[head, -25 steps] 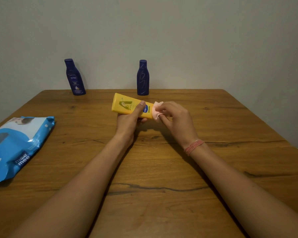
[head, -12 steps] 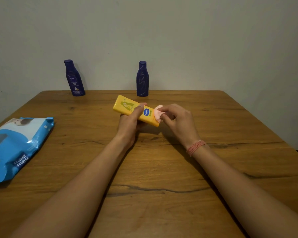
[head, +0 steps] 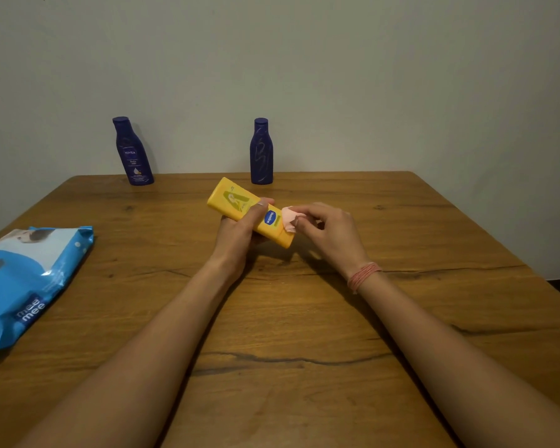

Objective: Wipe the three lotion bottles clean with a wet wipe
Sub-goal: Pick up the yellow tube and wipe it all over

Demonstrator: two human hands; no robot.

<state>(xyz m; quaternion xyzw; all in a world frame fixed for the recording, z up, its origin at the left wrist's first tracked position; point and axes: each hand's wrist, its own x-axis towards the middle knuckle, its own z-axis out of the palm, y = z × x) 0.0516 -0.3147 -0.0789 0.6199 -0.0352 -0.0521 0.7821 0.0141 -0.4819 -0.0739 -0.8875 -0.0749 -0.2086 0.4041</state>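
My left hand (head: pixel 240 231) grips a yellow lotion bottle (head: pixel 236 202) around its middle, holding it tilted above the wooden table (head: pixel 304 318), its far end up and to the left. My right hand (head: pixel 330 234) pinches a small pinkish wet wipe (head: pixel 290 218) against the bottle's near right end. Two dark blue lotion bottles stand upright at the table's far edge by the wall: one with a label (head: pixel 132 151) at the left, the other (head: pixel 261 151) in the middle.
A blue and white pack of wet wipes (head: pixel 26 279) lies on the table at the left, near the edge. A grey wall rises right behind the table. A pink thread band sits on my right wrist (head: pixel 364 274).
The yellow bottle has tilted, its right end dropping toward me. My right hand with the wipe has followed that end slightly down and to the right.
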